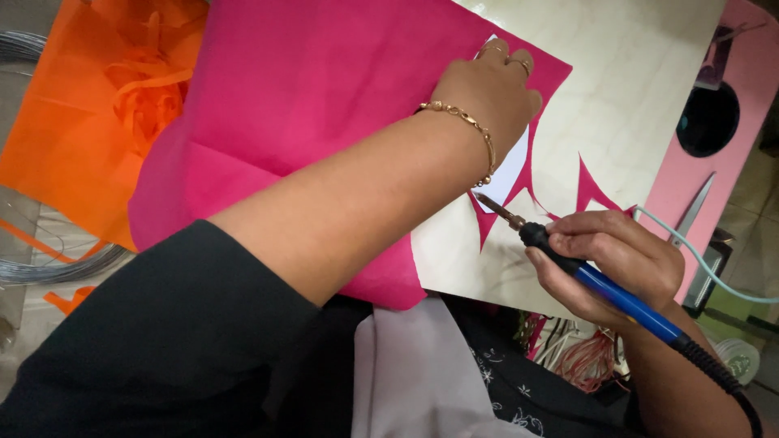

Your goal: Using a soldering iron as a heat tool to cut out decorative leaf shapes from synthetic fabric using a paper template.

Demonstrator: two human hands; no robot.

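The right hand (613,259) is closed around a blue-handled soldering iron (596,280), its tip at the cut edge of the pink fabric (308,105) on the pale board (633,97); the left hand (487,93) presses flat, gripping nothing, on a white template (510,174); best to trace the template edge steadily and keep the fabric taut, fingers clear of the tip

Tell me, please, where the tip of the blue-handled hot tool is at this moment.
In the head view, the hot tool is held in the right hand, right of centre. Its metal tip points up-left at the cut edge of the pink fabric, just below the left hand.
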